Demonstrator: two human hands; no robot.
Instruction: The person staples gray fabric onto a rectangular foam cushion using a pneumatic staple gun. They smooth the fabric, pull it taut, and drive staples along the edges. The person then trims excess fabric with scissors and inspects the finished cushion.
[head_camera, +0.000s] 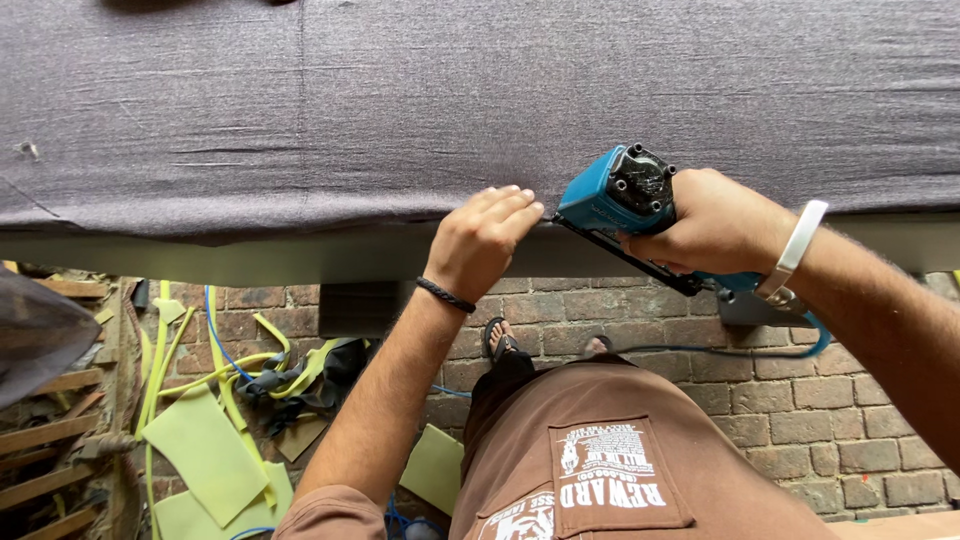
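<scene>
1. Your right hand (715, 225) is closed around the blue stapler (625, 195), nose against the edge of the grey fabric (400, 100) where it wraps over the frame (250, 255).
2. Your left hand (483, 240) holds nothing; its fingers (510, 205) are curled and pressing the fabric's hem down just beside the stapler's nose.
3. The stapler looks hard, compact and fairly heavy for 1 hand; its grip below the head is the place to hold it. The blue hose (815, 340) at its base probably tugs a little.
4. The fabric looks thin, soft and limp. It likely creases and slides unless pinned flat, and faint wrinkles already show near the hem. Hold it at the edge, close to the nose but clear of it.
5. The frame edge under the hem looks stiff and straight.
6. Below is a brick floor (800, 400) with yellow foam scraps (205, 450), loose strips and wood slats (50, 430) at left. Your sandalled foot (500, 340) stands near the hose.
</scene>
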